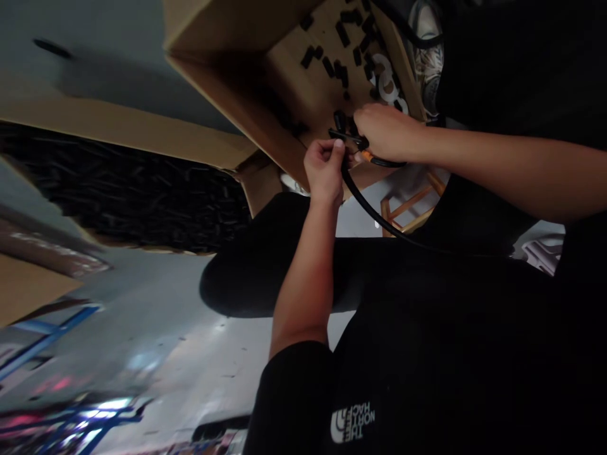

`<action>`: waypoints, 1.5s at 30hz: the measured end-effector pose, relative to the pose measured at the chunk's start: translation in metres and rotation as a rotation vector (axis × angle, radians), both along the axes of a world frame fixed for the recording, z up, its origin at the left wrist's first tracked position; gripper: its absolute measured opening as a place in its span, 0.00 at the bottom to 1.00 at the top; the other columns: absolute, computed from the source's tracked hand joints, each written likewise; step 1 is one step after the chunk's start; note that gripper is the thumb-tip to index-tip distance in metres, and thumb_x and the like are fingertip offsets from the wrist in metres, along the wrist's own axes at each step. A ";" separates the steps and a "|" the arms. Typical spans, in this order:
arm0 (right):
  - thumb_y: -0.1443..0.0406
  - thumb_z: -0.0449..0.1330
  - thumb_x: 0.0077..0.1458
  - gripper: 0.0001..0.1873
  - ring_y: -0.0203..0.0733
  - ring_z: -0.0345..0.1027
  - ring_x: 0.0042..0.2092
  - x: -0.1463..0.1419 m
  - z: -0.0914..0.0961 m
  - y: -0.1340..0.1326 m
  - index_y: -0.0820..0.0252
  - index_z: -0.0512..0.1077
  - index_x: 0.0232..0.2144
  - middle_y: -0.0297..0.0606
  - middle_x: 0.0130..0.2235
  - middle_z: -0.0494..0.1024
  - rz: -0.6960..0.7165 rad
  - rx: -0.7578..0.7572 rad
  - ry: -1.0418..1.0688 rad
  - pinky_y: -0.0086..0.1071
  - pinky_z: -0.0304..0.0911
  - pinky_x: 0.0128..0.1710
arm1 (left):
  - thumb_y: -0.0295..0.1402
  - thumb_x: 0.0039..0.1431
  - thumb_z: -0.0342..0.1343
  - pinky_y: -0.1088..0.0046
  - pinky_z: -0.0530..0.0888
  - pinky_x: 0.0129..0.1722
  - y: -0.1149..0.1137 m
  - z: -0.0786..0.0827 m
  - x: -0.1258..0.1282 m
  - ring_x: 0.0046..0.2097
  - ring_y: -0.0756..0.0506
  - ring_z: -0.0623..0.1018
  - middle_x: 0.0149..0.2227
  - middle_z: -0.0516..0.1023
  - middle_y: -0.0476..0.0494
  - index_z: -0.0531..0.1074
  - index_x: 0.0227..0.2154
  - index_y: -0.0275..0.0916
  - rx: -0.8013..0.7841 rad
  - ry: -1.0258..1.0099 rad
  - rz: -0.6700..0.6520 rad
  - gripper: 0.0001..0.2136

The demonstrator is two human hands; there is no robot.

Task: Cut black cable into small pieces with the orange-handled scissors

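A black tube (pixel 361 201) is up over the near end of a cardboard box (pixel 213 96), its short end poking out beside a dark tool (pixel 349 137) with an orange part. The left hand (pixel 325 164) pinches the tube between thumb and fingers; the right hand (pixel 386 131) has its fingers curled round the tool. Short black pieces (pixel 342 34) and white rings lie inside the box. Beyond stands a larger box (pixel 190 134) filled with dark pieces, and a wooden frame (pixel 410 208) shows below the right forearm.
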State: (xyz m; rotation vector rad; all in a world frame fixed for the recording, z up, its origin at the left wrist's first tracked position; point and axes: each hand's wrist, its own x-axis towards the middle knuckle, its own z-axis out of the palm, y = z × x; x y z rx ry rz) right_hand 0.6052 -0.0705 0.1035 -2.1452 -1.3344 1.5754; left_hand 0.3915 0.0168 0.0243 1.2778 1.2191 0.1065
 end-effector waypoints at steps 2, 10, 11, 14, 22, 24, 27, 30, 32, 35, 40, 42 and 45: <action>0.58 0.77 0.75 0.26 0.62 0.84 0.75 0.008 0.002 -0.001 0.64 0.86 0.68 0.56 0.72 0.88 0.062 0.009 0.017 0.44 0.78 0.75 | 0.65 0.70 0.79 0.69 0.83 0.40 0.004 -0.002 -0.005 0.41 0.43 0.87 0.34 0.80 0.47 0.72 0.38 0.46 -0.015 -0.015 -0.012 0.31; 0.59 0.76 0.77 0.25 0.63 0.83 0.75 0.016 0.008 -0.006 0.63 0.83 0.69 0.55 0.73 0.87 0.156 0.031 0.059 0.47 0.78 0.75 | 0.69 0.68 0.78 0.66 0.83 0.45 0.005 -0.011 -0.029 0.43 0.42 0.86 0.36 0.81 0.46 0.72 0.40 0.47 0.009 -0.041 -0.047 0.32; 0.59 0.76 0.77 0.26 0.63 0.83 0.75 0.015 0.009 -0.007 0.63 0.82 0.70 0.56 0.75 0.85 0.148 0.044 0.061 0.47 0.78 0.75 | 0.68 0.68 0.79 0.67 0.83 0.45 0.005 -0.009 -0.027 0.43 0.42 0.86 0.36 0.81 0.47 0.71 0.40 0.47 0.004 -0.044 -0.034 0.33; 0.60 0.72 0.78 0.24 0.62 0.84 0.73 0.013 0.013 -0.009 0.58 0.80 0.70 0.55 0.78 0.81 0.141 0.077 0.030 0.45 0.79 0.70 | 0.65 0.67 0.81 0.70 0.82 0.45 0.003 0.003 -0.017 0.45 0.42 0.87 0.36 0.78 0.49 0.71 0.39 0.46 -0.022 -0.038 -0.001 0.32; 0.59 0.67 0.78 0.33 0.69 0.87 0.68 0.002 0.007 -0.011 0.64 0.73 0.78 0.60 0.79 0.77 0.169 0.137 -0.085 0.51 0.82 0.64 | 0.57 0.72 0.82 0.70 0.81 0.47 -0.007 0.025 -0.002 0.45 0.43 0.87 0.35 0.77 0.50 0.70 0.39 0.45 -0.023 0.004 -0.017 0.28; 0.58 0.67 0.79 0.33 0.69 0.85 0.71 0.003 0.011 -0.009 0.65 0.72 0.78 0.62 0.80 0.76 0.152 0.108 -0.060 0.50 0.81 0.69 | 0.58 0.72 0.82 0.71 0.82 0.47 -0.008 0.022 -0.004 0.45 0.43 0.87 0.36 0.78 0.50 0.71 0.40 0.45 -0.038 0.003 -0.011 0.29; 0.62 0.67 0.80 0.30 0.70 0.81 0.76 0.007 0.016 -0.005 0.75 0.74 0.74 0.69 0.78 0.78 0.151 0.080 0.021 0.52 0.76 0.76 | 0.60 0.72 0.81 0.71 0.83 0.47 -0.006 0.017 -0.008 0.46 0.43 0.88 0.37 0.79 0.49 0.73 0.41 0.45 -0.053 -0.002 0.002 0.28; 0.69 0.65 0.80 0.23 0.64 0.81 0.77 0.013 0.015 -0.002 0.77 0.79 0.70 0.67 0.75 0.82 0.129 0.078 0.023 0.46 0.74 0.76 | 0.61 0.71 0.81 0.72 0.83 0.46 -0.001 0.017 -0.008 0.45 0.43 0.88 0.37 0.81 0.49 0.74 0.41 0.45 -0.086 -0.012 0.036 0.28; 0.71 0.65 0.78 0.24 0.63 0.81 0.77 0.020 0.012 0.001 0.76 0.80 0.71 0.66 0.74 0.83 0.112 0.077 0.020 0.44 0.75 0.73 | 0.60 0.71 0.81 0.71 0.84 0.45 0.005 0.021 -0.007 0.45 0.42 0.88 0.36 0.83 0.47 0.75 0.41 0.45 -0.129 -0.003 0.067 0.27; 0.71 0.72 0.77 0.25 0.66 0.84 0.71 0.034 0.012 0.006 0.76 0.81 0.71 0.63 0.71 0.86 0.246 -0.024 0.080 0.42 0.75 0.60 | 0.59 0.73 0.79 0.69 0.86 0.48 0.017 0.029 -0.012 0.49 0.39 0.90 0.41 0.86 0.42 0.79 0.41 0.44 -0.164 -0.007 0.089 0.25; 0.67 0.81 0.74 0.31 0.53 0.84 0.61 0.049 0.020 0.011 0.70 0.82 0.73 0.50 0.69 0.88 0.399 -0.148 0.155 0.34 0.57 0.41 | 0.55 0.66 0.83 0.68 0.87 0.51 0.025 0.036 -0.028 0.58 0.37 0.90 0.56 0.90 0.35 0.86 0.44 0.41 -0.221 -0.082 0.070 0.23; 0.65 0.81 0.75 0.31 0.50 0.83 0.59 0.048 0.020 0.011 0.69 0.82 0.73 0.49 0.69 0.88 0.406 -0.133 0.168 0.34 0.55 0.40 | 0.54 0.66 0.84 0.66 0.87 0.54 0.023 0.038 -0.030 0.61 0.35 0.90 0.56 0.90 0.35 0.86 0.45 0.42 -0.246 -0.052 0.041 0.22; 0.65 0.82 0.74 0.32 0.50 0.82 0.60 0.043 0.018 0.011 0.69 0.82 0.73 0.49 0.68 0.88 0.423 -0.128 0.175 0.33 0.56 0.41 | 0.53 0.67 0.84 0.64 0.88 0.56 0.021 0.041 -0.026 0.62 0.34 0.90 0.55 0.91 0.35 0.86 0.44 0.42 -0.270 -0.035 0.023 0.21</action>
